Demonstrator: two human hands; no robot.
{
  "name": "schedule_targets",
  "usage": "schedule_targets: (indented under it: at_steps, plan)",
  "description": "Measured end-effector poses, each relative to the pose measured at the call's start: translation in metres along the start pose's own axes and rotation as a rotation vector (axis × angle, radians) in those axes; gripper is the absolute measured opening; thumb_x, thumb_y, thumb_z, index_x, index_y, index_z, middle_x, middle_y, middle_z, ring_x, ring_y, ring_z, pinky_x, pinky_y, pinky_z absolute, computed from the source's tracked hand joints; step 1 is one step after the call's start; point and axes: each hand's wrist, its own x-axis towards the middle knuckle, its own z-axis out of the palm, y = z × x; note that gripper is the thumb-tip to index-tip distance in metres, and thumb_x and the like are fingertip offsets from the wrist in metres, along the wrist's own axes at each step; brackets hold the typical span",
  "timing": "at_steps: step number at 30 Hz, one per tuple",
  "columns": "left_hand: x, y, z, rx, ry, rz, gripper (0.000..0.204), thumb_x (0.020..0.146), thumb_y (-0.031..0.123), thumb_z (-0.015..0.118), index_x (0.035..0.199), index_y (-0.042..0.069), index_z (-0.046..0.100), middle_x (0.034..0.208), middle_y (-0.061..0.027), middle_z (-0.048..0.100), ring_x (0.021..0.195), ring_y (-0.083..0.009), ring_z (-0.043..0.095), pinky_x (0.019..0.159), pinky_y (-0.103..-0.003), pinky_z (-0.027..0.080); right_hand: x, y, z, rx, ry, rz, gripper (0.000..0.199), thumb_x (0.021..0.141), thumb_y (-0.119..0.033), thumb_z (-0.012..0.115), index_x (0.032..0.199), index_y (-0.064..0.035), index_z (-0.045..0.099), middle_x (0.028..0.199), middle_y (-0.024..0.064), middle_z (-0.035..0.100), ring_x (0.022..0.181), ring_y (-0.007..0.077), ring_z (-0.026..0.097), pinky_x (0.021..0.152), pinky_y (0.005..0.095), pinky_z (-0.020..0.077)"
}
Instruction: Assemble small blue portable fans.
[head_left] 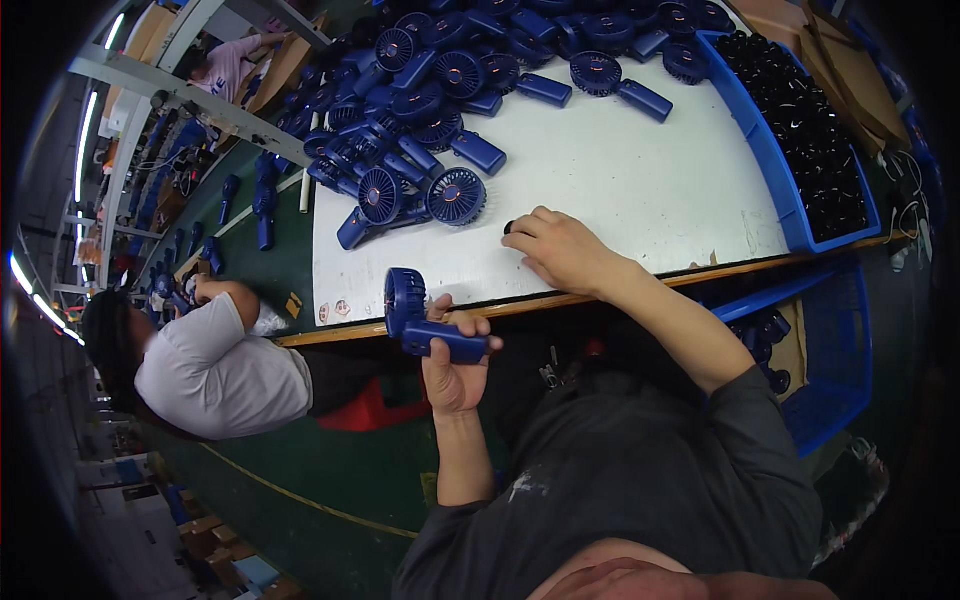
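Note:
My left hand [458, 382] is wrapped round the handle of a dark blue handheld fan [448, 342], just off the table's front edge. The fan's round caged head stands up at the left end of the handle. Over the white tabletop [580, 160], my right hand [563, 252] has its fingers closed at the tips on a small black part [509, 228], mostly hidden by them. Beyond both hands lies a big heap of similar blue fans [458, 196], piled toward the far left.
A blue bin [790, 200] full of small black parts stands at the table's right end. Below the edge, a blue crate [835, 365] holds more dark pieces. A co-worker in a white shirt [225, 380] sits at the left, beside a green bench with fans.

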Motion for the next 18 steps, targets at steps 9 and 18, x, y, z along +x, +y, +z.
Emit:
schedule_targets:
  at_steps: [9, 18]
  plan:
    - [0.031, -0.022, 0.025, 0.542, 0.17, -0.074, 0.052, 0.09, 0.003, 0.065, 0.135, -0.007, 0.04, 0.114, -0.0188, 0.062, 0.087, -0.0206, 0.066, 0.059, -0.03, 0.06, -0.03, -0.046, -0.022, 1.302, -0.296, 0.51, 0.013, 0.09, -0.006, 0.062, 0.1, 0.0014, 0.063, 0.091, 0.007, 0.065, 0.082, 0.0113, 0.06, 0.073, 0.0273, 0.0482]
    - [0.039, -0.053, 0.049, 0.368, 0.14, -0.22, 0.042, 0.09, 0.0, 0.066, 0.126, -0.004, 0.045, 0.101, -0.0131, 0.063, 0.083, -0.0196, 0.066, 0.056, -0.028, 0.058, -0.056, -0.051, -0.053, 0.591, 0.06, 0.334, 0.019, 0.081, -0.001, 0.073, 0.098, -0.0002, 0.064, 0.096, 0.0122, 0.063, 0.084, 0.024, 0.064, 0.075, 0.0325, 0.0506]
